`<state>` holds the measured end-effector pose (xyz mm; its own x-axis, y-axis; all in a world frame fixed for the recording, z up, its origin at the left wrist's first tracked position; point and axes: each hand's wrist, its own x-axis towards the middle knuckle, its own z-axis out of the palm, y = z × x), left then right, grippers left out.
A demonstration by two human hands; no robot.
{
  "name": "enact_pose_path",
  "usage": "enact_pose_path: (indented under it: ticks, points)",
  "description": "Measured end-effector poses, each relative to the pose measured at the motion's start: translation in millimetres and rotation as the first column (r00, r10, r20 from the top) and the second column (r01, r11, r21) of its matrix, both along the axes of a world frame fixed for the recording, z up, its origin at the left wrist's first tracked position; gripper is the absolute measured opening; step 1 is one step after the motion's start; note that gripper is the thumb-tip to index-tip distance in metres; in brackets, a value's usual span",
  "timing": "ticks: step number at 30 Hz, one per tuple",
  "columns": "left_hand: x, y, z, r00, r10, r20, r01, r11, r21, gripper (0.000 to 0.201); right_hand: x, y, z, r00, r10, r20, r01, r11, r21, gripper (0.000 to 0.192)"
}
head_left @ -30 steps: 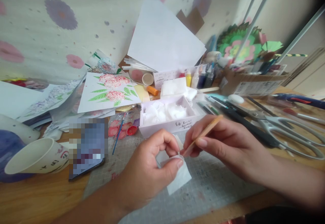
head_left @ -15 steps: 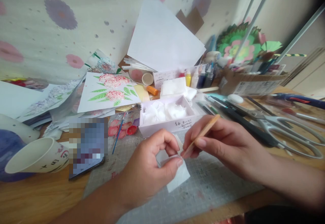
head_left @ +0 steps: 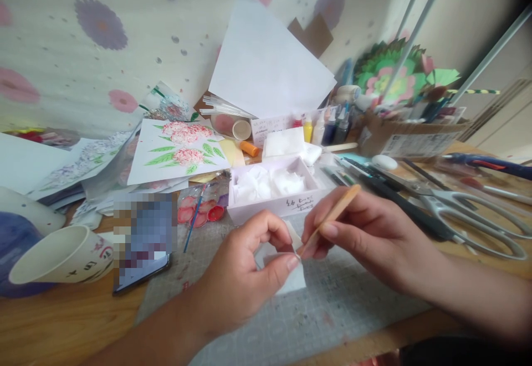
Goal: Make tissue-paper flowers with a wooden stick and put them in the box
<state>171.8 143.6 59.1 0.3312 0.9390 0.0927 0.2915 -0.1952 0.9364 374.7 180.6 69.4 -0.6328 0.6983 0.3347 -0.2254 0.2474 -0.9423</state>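
Note:
My left hand (head_left: 249, 274) pinches a small piece of thin white paper (head_left: 293, 283) between thumb and fingers, above the grey cutting mat (head_left: 332, 305). In my right hand (head_left: 357, 233) is a flat wooden stick (head_left: 341, 204), held like a pencil and slanting down. Its lower tip meets the paper at my left fingertips; exactly how they touch is too small to make out. Just behind both hands stands a white box (head_left: 270, 208) with crumpled white tissue (head_left: 257, 183) in it.
A paper cup (head_left: 54, 258) and a propped phone (head_left: 149, 244) stand left. Near them lie a paint palette (head_left: 199, 211) and a thin blue brush (head_left: 193, 219). Scissors (head_left: 469, 211) and pens crowd the right. Paint bottles (head_left: 318, 128) and a flower painting (head_left: 178, 150) are at the back.
The paper's lower end has swung up and now shows less below my left thumb. The stick has turned slightly in my right hand. Both hands stay in nearly the same place.

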Motion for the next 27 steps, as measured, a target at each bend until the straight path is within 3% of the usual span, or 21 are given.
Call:
enact_pose_path:
  ticks: [4, 6, 11, 18, 22, 27]
  points:
    - [-4, -2, 1.1, 0.995, 0.095, 0.000, -0.094, 0.979, 0.179, 0.004, 0, -1, 0.4, 0.999, -0.032, -0.043, 0.033, 0.999, 0.030, 0.008]
    - [-4, -4, 4.3, 0.993, 0.116, -0.028, -0.107, 0.969, 0.225, 0.011, 0, -2, 1.7, 0.997, -0.060, -0.052, 0.063, 0.997, 0.054, 0.009]
    - [3, -7, 9.1, 0.997, 0.065, -0.037, -0.066, 0.997, -0.029, 0.013, 0, -6, 4.9, 0.992, -0.125, 0.001, 0.123, 0.977, 0.173, 0.009]
    - [7, -6, 1.9, 0.968, 0.172, 0.181, -0.098, 0.928, -0.359, 0.008, -5, -10, 4.3, 0.975, -0.216, 0.057, 0.178, 0.904, 0.388, 0.011]
    - [10, -5, 3.3, 0.936, 0.246, 0.251, -0.117, 0.892, -0.436, 0.008, -5, -10, 9.2, 0.966, -0.224, 0.129, 0.122, 0.835, 0.536, 0.016]
    - [10, -4, 3.7, 0.935, 0.275, 0.223, -0.155, 0.884, -0.442, 0.011, -6, -9, 11.7, 0.962, -0.192, 0.196, 0.015, 0.750, 0.661, 0.016]
